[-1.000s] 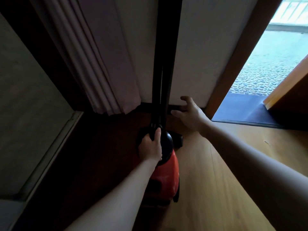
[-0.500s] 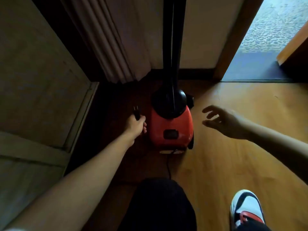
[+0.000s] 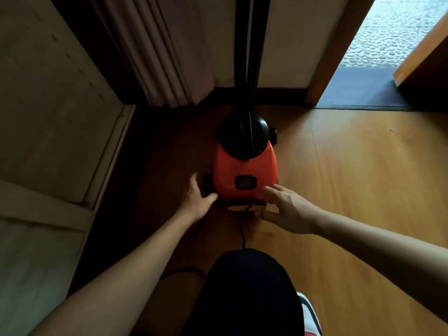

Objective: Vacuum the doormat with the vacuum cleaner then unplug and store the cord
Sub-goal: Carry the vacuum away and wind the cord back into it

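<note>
Two hands: at the vacuum cleaner's near end.
Left hand: beside its left side; grip unclear.
Right hand: fingers spread, touching its rear corner.
Vacuum cleaner: floor's far edge, against wall.

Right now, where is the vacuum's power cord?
In the head view, the cord leaves the rear of the red vacuum cleaner, between the left hand and the right hand, and runs along the floor towards the person's knee.
</note>
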A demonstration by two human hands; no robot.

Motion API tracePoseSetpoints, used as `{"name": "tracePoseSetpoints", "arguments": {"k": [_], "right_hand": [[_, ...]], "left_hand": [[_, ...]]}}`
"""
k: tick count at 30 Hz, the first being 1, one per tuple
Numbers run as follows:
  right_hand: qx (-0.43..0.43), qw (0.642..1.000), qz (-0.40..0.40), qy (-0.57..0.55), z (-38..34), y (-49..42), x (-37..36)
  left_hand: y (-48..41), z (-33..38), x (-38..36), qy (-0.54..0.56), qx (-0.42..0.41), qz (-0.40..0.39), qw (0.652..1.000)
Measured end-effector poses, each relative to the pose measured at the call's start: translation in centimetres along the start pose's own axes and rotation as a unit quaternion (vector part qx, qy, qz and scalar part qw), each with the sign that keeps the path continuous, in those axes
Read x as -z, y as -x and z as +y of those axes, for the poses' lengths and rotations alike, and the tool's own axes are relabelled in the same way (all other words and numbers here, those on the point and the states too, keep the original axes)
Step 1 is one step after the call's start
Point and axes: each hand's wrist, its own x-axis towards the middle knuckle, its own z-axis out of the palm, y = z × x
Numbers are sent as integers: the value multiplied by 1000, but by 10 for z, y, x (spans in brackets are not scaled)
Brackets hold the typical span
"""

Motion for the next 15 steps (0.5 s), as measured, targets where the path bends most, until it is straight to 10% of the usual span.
{"name": "tracePoseSetpoints", "arguments": {"k": [8,15], "right_hand": [[-48,998,-27,-33,23,-6,-62],[-106,963,40,-245,21,-16,-120]], "left_hand": [[5,41,6,-271,-381,72,881],[-26,34,5,-358,-451,16,817]]}}
